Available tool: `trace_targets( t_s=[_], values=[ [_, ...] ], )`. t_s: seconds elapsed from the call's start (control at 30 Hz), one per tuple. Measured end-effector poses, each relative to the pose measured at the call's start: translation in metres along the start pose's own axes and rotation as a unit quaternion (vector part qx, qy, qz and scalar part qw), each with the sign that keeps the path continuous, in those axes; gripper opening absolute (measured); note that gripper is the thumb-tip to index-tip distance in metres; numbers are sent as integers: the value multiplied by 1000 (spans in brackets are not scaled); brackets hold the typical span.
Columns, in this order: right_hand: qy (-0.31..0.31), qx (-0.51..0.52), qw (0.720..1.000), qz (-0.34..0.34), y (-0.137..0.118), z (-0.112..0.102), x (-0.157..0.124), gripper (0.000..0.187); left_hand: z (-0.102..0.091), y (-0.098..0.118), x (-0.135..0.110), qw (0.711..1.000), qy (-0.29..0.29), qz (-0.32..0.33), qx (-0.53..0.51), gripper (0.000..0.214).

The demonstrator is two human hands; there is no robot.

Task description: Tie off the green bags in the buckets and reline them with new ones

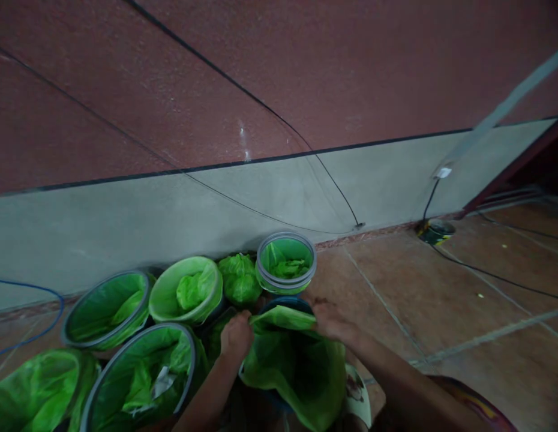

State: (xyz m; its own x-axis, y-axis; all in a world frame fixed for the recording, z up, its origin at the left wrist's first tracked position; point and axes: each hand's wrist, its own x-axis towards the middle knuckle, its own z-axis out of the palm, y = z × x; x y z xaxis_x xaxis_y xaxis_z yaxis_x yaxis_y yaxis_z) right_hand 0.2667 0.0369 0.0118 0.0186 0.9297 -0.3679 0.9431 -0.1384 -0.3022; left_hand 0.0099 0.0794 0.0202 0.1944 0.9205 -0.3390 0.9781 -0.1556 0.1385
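A green plastic bag (301, 372) hangs open inside a blue bin (290, 303) right in front of me. On the left side of the bag's mouth, my left hand (237, 336) grips the edge with closed fingers. Across from it, my right hand (329, 321) pinches the far right edge of the same bag; some of its fingers are hidden. The near edge of the bag droops loosely over the bin, and the inside looks dark. Much of the bin is covered by the bag.
To the left stand several bins lined with green bags, including a grey-rimmed bin (191, 372). A knotted green bag (240, 279) and another lined bin (287, 264) sit by the wall. A can (435, 230) with a cable stands at right on the tiled floor (463, 288).
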Motion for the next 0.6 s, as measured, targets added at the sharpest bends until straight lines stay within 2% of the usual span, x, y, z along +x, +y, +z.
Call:
trace_targets(
  t_s=[0.07, 0.13, 0.27, 0.33, 0.47, 0.6],
  values=[
    [25, 8, 998, -49, -15, 5, 2, 58, 3, 7, -1, 1000, 15, 9, 4, 27],
    [41, 13, 997, -58, -24, 11, 6, 59, 5, 11, -1, 1000, 18, 12, 14, 26],
    [-14, 7, 1000, 12, -25, 24, 17, 36, 9, 12, 3, 1000, 16, 15, 10, 29],
    [-31, 13, 999, 34, -22, 27, 22, 31, 12, 12, 6, 999, 31, 25, -10, 31],
    [-9, 70, 998, 2, -21, 15, 23, 27, 15, 14, 11, 995, 83, 25, -47, 27],
    [12, 177, 982, -69, -28, -7, 14, 22, 8, 23, 13, 988, 116, 58, -81, 52]
  ],
)
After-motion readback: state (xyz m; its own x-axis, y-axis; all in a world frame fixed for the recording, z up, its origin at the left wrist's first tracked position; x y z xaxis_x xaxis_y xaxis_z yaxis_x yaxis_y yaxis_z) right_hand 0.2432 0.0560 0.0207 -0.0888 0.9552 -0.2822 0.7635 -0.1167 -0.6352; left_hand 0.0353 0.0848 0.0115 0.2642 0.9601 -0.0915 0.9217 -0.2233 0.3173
